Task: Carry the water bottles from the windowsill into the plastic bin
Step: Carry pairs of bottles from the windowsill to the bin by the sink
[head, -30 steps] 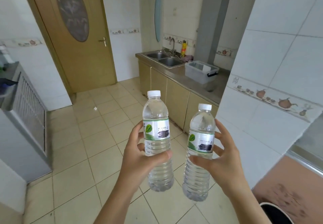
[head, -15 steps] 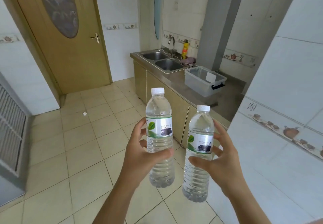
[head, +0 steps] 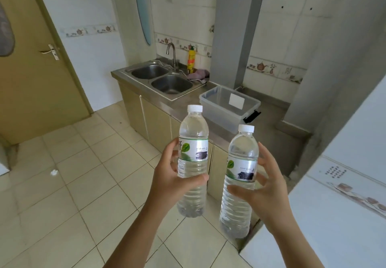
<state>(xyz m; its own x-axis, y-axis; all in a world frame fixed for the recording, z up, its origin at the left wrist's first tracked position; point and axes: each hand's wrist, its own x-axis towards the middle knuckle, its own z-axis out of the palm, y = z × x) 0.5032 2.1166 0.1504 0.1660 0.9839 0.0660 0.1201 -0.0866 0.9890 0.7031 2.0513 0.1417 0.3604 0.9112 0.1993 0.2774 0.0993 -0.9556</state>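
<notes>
I hold two clear water bottles upright in front of me, each with a white cap and a green-leaf label. My left hand (head: 167, 181) grips the left bottle (head: 193, 134) around its middle. My right hand (head: 265, 192) grips the right bottle (head: 242, 150), which sits a little lower. Beyond them a clear plastic bin (head: 219, 112) stands open on the steel counter (head: 269, 129), with only a white card visible inside. The windowsill is out of view.
A double sink (head: 160, 78) with a tap, a yellow bottle (head: 191, 59) and a pink cloth (head: 197, 74) lie left of the bin. A tiled wall corner (head: 334, 194) juts in close at my right. A wooden door (head: 31, 69) stands at left, tiled floor (head: 73, 194) below.
The view has swung right and closer to the counter; the bin now looks larger and sits just above the bottles. Both hands keep their grip on the bottles.
</notes>
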